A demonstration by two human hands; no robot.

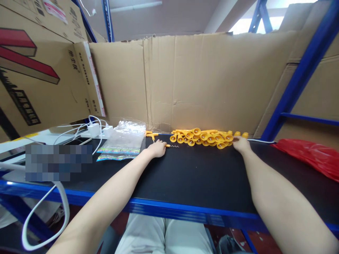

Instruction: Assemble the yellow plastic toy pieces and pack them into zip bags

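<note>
My left hand (158, 149) rests on the black tabletop with its fingers closed around a corkscrew (167, 145). The corkscrew's yellow end and its metal spiral stick out to the right, while the rest is hidden by the hand. Behind that hand lie more yellow T-shaped handles (152, 135). At the right end of a pile of yellow bell-shaped pieces (205, 137), my right hand (241, 144) has its fingers bent around one piece, mostly covered. Metal tips show inside several of the bells, whose openings face me.
Clear plastic bags (123, 139) lie left of my left hand. White chargers and cables (93, 129) are further left, beside a large cardboard box (53, 70). A cardboard wall (198, 81) stands behind the pile. A red plastic bag (309, 155) lies at right, near a blue post (299, 77).
</note>
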